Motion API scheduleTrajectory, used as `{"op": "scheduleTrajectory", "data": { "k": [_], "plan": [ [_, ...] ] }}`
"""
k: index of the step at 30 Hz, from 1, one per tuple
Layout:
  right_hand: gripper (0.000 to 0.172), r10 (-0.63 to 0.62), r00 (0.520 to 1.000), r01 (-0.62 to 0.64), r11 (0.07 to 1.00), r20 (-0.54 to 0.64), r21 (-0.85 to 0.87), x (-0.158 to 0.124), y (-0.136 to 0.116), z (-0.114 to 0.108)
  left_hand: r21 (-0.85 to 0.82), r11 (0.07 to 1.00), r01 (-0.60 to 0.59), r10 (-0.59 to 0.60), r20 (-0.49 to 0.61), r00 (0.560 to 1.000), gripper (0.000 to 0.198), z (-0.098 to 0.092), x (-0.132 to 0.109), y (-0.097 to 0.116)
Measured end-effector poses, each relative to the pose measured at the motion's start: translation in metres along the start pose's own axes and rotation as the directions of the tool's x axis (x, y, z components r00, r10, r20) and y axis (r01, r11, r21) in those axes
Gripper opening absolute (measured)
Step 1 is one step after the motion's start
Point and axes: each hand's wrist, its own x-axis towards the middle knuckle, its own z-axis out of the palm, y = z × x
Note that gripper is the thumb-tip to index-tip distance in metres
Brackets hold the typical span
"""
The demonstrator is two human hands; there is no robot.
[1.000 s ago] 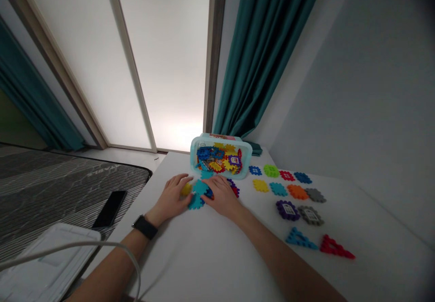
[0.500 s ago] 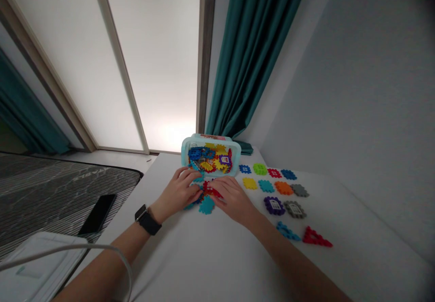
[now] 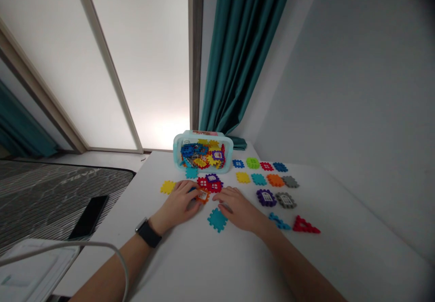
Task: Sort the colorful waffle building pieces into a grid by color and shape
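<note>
My left hand (image 3: 181,203) rests over a loose group of toothed plastic building tiles, fingers spread. Its fingertips touch an orange tile with a white window (image 3: 203,195), and a bit of blue shows beneath them. Just beyond lie red window tiles (image 3: 215,187) and a purple window tile (image 3: 212,177). A yellow tile (image 3: 167,187) sits left of this hand. My right hand (image 3: 238,207) has its fingers apart and curved, holding nothing that I can see. Its thumb is beside a turquoise tile (image 3: 217,220); I cannot tell whether they touch. Another turquoise tile (image 3: 191,172) lies in front of the tub.
A pale blue tub (image 3: 176,153) on its side holds many mixed tiles. Right of my hands, tiles lie in rows, with a purple window tile (image 3: 266,198), a blue piece (image 3: 279,221) and a red triangle (image 3: 306,225). A cable (image 3: 102,244) crosses the lower left.
The bunched tiles under my hands are now spread apart. A yellow tile shows at left, and the orange window tile is uncovered. My fingers have come off the red tiles. The view has shifted slightly.
</note>
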Motion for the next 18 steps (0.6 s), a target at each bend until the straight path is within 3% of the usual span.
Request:
{"op": "scheduleTrajectory", "data": {
  "k": [5, 7, 12, 18],
  "plan": [
    [0.056, 0.02, 0.984, -0.029, 0.998, 0.176, 0.052, -0.012, 0.001, -0.007, -0.032, 0.999, 0.003, -0.003, 0.006, 1.0, 0.027, 0.003, -0.001, -0.003],
    [0.061, 0.037, 0.974, -0.048, 0.998, 0.224, 0.044, -0.014, 0.001, -0.005, -0.037, 0.999, 0.003, -0.003, -0.003, 1.0, 0.026, 0.004, 0.0, -0.002],
    [0.047, 0.077, 0.971, -0.086, 0.996, 0.227, 0.032, -0.012, 0.001, 0.002, -0.044, 0.999, 0.006, -0.006, 0.008, 1.0, 0.026, 0.007, 0.002, 0.004],
    [0.028, 0.167, 0.98, -0.182, 0.973, 0.112, 0.141, -0.005, 0.002, 0.007, -0.081, 0.997, 0.003, 0.001, 0.048, 0.999, 0.021, 0.007, 0.004, 0.008]
  ]
}}
